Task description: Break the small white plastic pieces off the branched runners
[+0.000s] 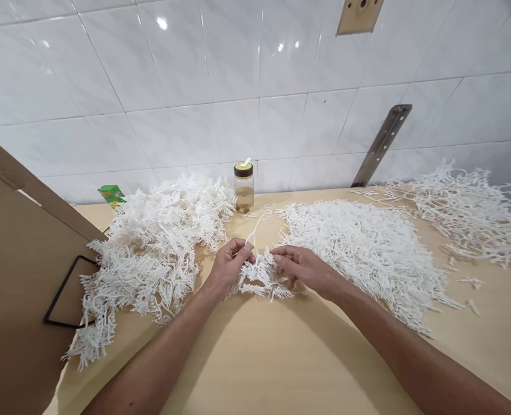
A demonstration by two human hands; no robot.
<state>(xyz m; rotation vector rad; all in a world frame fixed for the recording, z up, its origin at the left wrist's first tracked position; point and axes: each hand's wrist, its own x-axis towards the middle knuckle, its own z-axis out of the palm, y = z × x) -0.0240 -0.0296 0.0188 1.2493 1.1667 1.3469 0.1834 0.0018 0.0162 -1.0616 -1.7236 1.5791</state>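
Observation:
In the head view, my left hand (230,260) pinches a thin white cord between thumb and forefinger. The cord curls up and over the bench and joins a white feathery sprig (262,271) with many short bristly tips. At the sprig's right side is my right hand (297,265), its thumb and forefinger pressed together at the edge. Its other fingers curl beneath, partly hidden. A heap of similar white sprigs (160,242) lies left of my hands. On the right spreads a wide pile of short white bristly pieces (363,248).
Long white strands (463,207) lie tangled at the far right. A lidded clear jar (244,193) stands against the tiled wall, with a green box (112,195) farther left. A brown board (17,276) with a black wire frame (52,308) borders the left. A metal bracket (380,147) leans against the wall.

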